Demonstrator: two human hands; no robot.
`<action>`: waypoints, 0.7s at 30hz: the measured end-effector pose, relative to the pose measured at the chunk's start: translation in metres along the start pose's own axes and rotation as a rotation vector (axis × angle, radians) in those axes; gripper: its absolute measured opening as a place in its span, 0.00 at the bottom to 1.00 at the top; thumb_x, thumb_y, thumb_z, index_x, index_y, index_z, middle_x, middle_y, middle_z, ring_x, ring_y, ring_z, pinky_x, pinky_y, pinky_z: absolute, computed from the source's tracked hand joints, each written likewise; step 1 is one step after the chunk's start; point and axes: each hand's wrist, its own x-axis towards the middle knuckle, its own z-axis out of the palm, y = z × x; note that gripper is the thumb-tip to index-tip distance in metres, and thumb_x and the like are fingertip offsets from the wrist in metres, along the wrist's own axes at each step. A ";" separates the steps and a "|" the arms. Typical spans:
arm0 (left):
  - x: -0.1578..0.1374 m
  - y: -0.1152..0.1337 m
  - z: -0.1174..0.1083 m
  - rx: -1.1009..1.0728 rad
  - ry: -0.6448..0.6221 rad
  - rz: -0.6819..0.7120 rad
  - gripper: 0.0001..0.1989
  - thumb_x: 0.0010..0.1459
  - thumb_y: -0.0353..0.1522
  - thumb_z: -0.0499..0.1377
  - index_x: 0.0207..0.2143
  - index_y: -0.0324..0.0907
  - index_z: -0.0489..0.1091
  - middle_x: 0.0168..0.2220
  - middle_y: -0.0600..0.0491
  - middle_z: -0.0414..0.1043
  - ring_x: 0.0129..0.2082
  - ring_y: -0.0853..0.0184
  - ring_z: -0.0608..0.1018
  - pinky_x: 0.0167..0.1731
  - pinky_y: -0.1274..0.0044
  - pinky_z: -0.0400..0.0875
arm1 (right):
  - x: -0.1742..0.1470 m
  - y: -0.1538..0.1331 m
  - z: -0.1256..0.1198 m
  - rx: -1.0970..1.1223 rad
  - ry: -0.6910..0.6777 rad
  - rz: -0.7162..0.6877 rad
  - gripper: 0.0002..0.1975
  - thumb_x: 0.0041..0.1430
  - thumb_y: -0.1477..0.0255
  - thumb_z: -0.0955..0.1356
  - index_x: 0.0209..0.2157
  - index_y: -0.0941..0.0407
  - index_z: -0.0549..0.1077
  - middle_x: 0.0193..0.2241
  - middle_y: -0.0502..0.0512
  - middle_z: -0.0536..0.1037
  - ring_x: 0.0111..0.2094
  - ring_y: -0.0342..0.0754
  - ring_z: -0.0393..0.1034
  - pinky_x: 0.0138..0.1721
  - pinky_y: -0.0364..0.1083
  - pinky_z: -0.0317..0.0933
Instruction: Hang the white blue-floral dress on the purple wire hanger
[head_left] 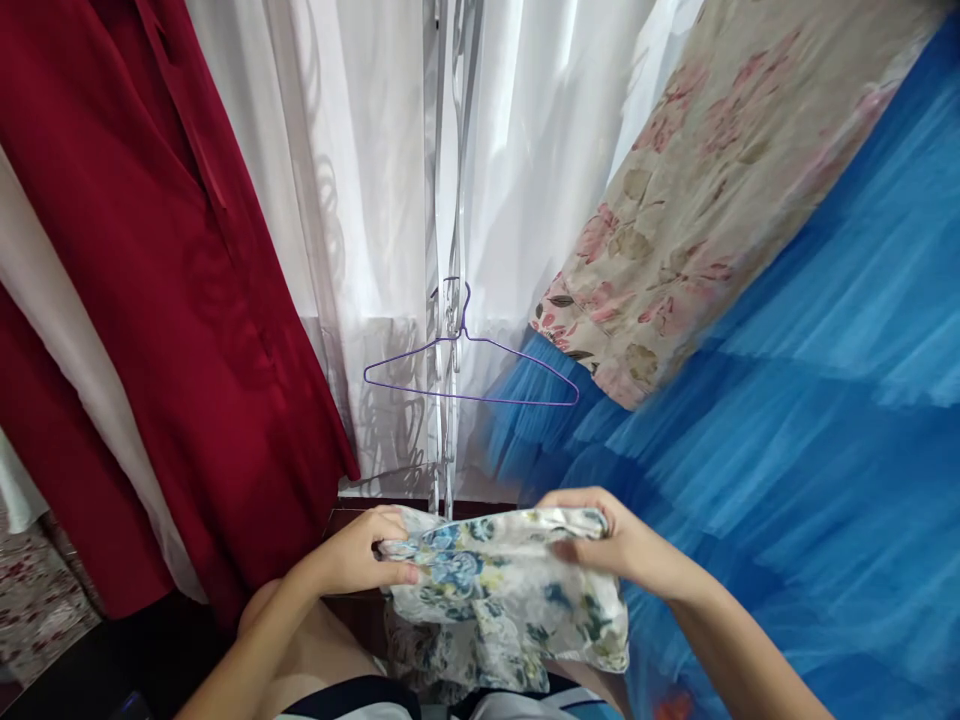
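Holding a floral-print fabric garment [499,590] low over the lap, gripped between the left hand [373,550] at 1 upper corner and the right hand [600,540] near the other; pinching on both sides with thumbs in front and fingers behind the top edge; printed on a white ground with blue blooms, small yellow touches and dark blue-green leaves, blurred toward the right; looks thin, soft and crumpled, falling from an almost straight top edge into loose, uneven folds; facing a purple wire hanger [471,397], slim and triangular, hung against a narrow white metal stand [441,220]; backed by a white curtain [375,200] in vertical folds; flanked on the left by smooth, deep-red drapery [225,330], on the right by beige rose-print cloth [675,220] overlapping blue layered tulle [787,400], gauzy, ruffled and partly blurred.
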 end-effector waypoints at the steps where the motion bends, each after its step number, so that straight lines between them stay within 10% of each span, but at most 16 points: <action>1: -0.001 -0.003 -0.011 0.128 -0.035 0.011 0.13 0.46 0.39 0.71 0.19 0.45 0.73 0.26 0.53 0.72 0.32 0.61 0.74 0.57 0.64 0.60 | 0.003 0.001 -0.006 0.000 0.089 -0.029 0.11 0.51 0.70 0.73 0.37 0.60 0.79 0.26 0.52 0.73 0.25 0.42 0.60 0.26 0.41 0.53; 4: -0.003 -0.016 -0.050 0.382 0.001 0.005 0.07 0.52 0.38 0.66 0.22 0.49 0.76 0.27 0.53 0.74 0.36 0.58 0.76 0.63 0.59 0.46 | 0.022 0.004 -0.024 0.000 0.307 -0.103 0.18 0.47 0.70 0.74 0.43 0.59 0.79 0.32 0.56 0.78 0.27 0.46 0.67 0.28 0.42 0.58; 12: 0.055 -0.028 -0.168 0.673 0.431 -0.071 0.12 0.55 0.38 0.58 0.40 0.52 0.77 0.49 0.50 0.75 0.50 0.50 0.67 0.57 0.57 0.52 | 0.128 0.016 -0.045 -0.542 0.575 -0.300 0.28 0.53 0.72 0.69 0.57 0.57 0.71 0.41 0.59 0.81 0.36 0.52 0.73 0.37 0.47 0.65; 21: 0.130 0.016 -0.147 0.656 0.505 0.183 0.12 0.61 0.33 0.51 0.43 0.46 0.72 0.48 0.50 0.73 0.50 0.57 0.70 0.53 0.68 0.61 | 0.149 0.030 -0.038 -0.736 0.629 -0.252 0.09 0.54 0.75 0.66 0.34 0.54 0.79 0.30 0.57 0.82 0.34 0.55 0.75 0.34 0.45 0.62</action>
